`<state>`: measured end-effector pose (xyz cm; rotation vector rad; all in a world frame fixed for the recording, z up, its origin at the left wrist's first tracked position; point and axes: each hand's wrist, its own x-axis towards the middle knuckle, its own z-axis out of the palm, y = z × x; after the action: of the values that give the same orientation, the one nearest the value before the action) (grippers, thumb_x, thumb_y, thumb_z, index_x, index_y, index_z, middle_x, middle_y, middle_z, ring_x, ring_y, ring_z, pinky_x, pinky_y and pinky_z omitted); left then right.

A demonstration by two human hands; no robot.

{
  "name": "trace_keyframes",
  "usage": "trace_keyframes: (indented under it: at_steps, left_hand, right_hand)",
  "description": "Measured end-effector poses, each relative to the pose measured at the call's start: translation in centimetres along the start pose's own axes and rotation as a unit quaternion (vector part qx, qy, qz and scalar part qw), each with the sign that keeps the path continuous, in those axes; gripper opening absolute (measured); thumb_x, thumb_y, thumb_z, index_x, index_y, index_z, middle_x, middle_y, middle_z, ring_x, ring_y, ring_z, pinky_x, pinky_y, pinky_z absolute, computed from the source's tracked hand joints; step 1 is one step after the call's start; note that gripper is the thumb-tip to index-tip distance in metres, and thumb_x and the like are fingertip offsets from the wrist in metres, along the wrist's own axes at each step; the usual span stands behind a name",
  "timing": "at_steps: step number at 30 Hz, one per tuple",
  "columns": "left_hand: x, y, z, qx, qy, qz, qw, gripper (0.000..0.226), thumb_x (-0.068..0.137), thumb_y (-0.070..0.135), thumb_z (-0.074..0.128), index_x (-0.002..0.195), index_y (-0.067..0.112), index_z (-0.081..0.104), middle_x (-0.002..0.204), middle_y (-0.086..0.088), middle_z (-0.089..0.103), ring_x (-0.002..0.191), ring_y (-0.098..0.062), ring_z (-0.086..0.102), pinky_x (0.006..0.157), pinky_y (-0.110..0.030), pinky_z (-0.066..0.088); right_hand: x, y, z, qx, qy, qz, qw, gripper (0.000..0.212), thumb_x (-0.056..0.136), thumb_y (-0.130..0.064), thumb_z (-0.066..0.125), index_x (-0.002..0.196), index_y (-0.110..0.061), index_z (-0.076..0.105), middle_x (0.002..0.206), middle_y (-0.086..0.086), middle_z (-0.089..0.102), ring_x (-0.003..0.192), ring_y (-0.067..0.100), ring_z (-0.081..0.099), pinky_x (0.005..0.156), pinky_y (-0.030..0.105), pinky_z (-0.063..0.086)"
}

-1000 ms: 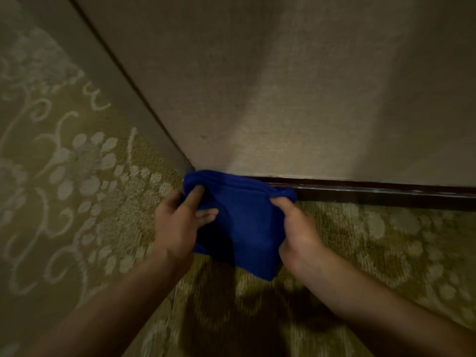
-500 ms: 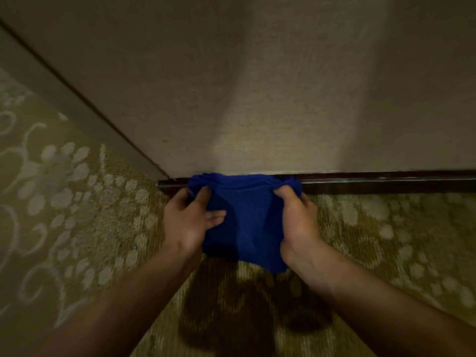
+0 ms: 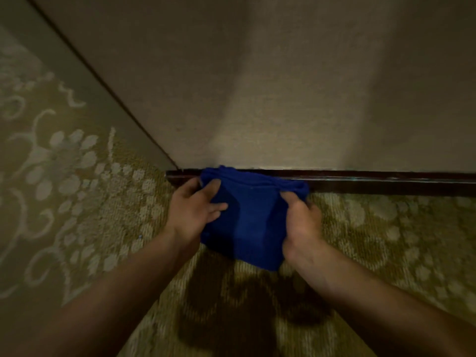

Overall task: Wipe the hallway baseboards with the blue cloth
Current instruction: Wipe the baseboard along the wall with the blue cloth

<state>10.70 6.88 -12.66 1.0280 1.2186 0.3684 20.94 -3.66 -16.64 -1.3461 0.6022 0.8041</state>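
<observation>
A beige, fabric-textured wall (image 3: 296,86) fills the upper part of the view and meets a second, plainer wall face (image 3: 85,99) at a corner on the left. Below them lies an olive-gold carpet (image 3: 77,202) woven with pale floral and scroll patterns; the arms cast dark shadows on it near the bottom centre. A dark brown baseboard (image 3: 386,182) runs along the foot of the textured wall from the corner to the right edge of the view, with a faint glossy line on its top.

The blue cloth (image 3: 249,222) is bunched against the baseboard just right of the corner; its top edge lies over the top of the board and the rest hangs down onto the carpet. The left hand (image 3: 195,210) grips the cloth's left side, fingers curled on its front and thumb by the board. The right hand (image 3: 301,220) grips the right side, fingers tucked into the folds.

No writing, label or brand shows on the cloth or elsewhere.
</observation>
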Motion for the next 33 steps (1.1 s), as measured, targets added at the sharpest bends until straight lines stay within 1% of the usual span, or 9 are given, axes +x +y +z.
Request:
trace_keyframes:
  at_steps: [7,11,15,18,21,24,26,28,33]
  left_hand:
    - [1.5,-0.3,-2.0,-0.142,0.16,0.0,0.977,0.021,0.103,0.02,0.045,0.12,0.023,0.059,0.12,-0.001,0.066,0.099,-0.019,0.068,0.072,-0.03,0.057]
    - [0.5,0.4,0.4,-0.146,0.073,-0.074,0.984,0.021,0.103,0.01,0.044,0.117,0.016,0.059,0.109,-0.006,0.065,0.099,-0.023,0.068,0.085,-0.031,0.058]
    - [-0.6,-0.1,2.3,-0.128,-0.041,-0.115,0.984,0.012,0.099,0.006,0.049,0.092,0.012,0.055,0.111,-0.008,0.063,0.099,-0.028,0.07,0.095,-0.037,0.053]
    - [-0.1,-1.1,1.5,-0.159,-0.004,-0.098,0.982,0.01,0.102,0.006,0.043,0.099,0.007,0.053,0.115,-0.011,0.06,0.089,-0.029,0.069,0.074,-0.028,0.061]
    - [0.9,-1.6,0.1,-0.226,0.039,-0.11,0.967,0.036,0.103,0.006,0.036,0.137,0.0,0.044,0.129,-0.017,0.055,0.088,-0.022,0.066,0.065,-0.023,0.061]
    - [1.1,-1.4,0.4,-0.29,0.045,-0.13,0.947,0.036,0.103,0.002,0.035,0.136,-0.009,0.045,0.137,-0.029,0.049,0.072,-0.003,0.069,0.06,-0.011,0.053]
    - [0.2,-1.2,1.7,-0.231,0.022,-0.116,0.966,0.027,0.102,-0.001,0.034,0.112,0.002,0.058,0.122,-0.026,0.058,0.065,-0.001,0.07,0.058,-0.01,0.054]
    - [-0.7,-1.3,3.1,-0.155,-0.017,-0.099,0.983,0.016,0.101,0.005,0.043,0.102,0.01,0.058,0.108,-0.012,0.064,0.081,-0.014,0.071,0.068,-0.021,0.06]
    - [-0.7,-2.3,4.3,-0.054,0.003,-0.068,0.996,0.014,0.101,0.012,0.048,0.095,0.022,0.056,0.107,-0.009,0.067,0.092,-0.022,0.073,0.079,-0.026,0.059]
  right_hand:
    - [-2.5,0.3,2.7,-0.096,-0.202,0.08,0.971,0.017,0.091,-0.012,0.065,0.107,-0.019,0.066,0.107,0.011,0.073,0.097,0.026,0.07,0.089,0.042,0.056]
    - [-1.2,-0.7,1.2,-0.039,-0.086,0.07,0.993,0.026,0.09,-0.006,0.062,0.115,-0.006,0.064,0.11,0.018,0.071,0.093,0.031,0.069,0.072,0.035,0.057]
    - [-0.1,-2.0,-1.5,-0.021,0.041,0.01,0.999,0.007,0.091,-0.011,0.06,0.09,-0.016,0.055,0.099,0.01,0.066,0.091,0.028,0.064,0.085,0.042,0.053]
    - [0.1,-1.9,-0.9,-0.124,0.028,-0.043,0.991,0.005,0.091,-0.015,0.061,0.087,-0.018,0.059,0.094,0.007,0.068,0.09,0.027,0.065,0.093,0.046,0.053]
    - [-0.3,-1.3,0.4,-0.234,-0.073,-0.054,0.968,0.005,0.092,-0.02,0.061,0.087,-0.021,0.063,0.102,0.007,0.07,0.099,0.027,0.066,0.096,0.047,0.052]
    - [0.0,-1.2,0.5,-0.207,-0.14,-0.004,0.968,0.005,0.093,-0.025,0.061,0.095,-0.023,0.065,0.107,0.006,0.07,0.101,0.026,0.066,0.096,0.046,0.053]
    - [0.5,-1.5,-0.6,-0.124,-0.092,0.022,0.988,0.005,0.092,-0.02,0.061,0.096,-0.02,0.065,0.106,0.01,0.071,0.1,0.029,0.067,0.094,0.049,0.053]
    - [1.2,-1.6,-2.1,-0.062,0.009,0.006,0.998,0.004,0.094,-0.019,0.059,0.09,-0.019,0.061,0.102,0.01,0.07,0.098,0.031,0.067,0.094,0.05,0.053]
    - [1.6,-1.8,-2.4,-0.173,0.09,-0.125,0.973,0.008,0.097,-0.019,0.051,0.097,-0.014,0.058,0.1,0.007,0.066,0.098,0.026,0.064,0.098,0.045,0.049]
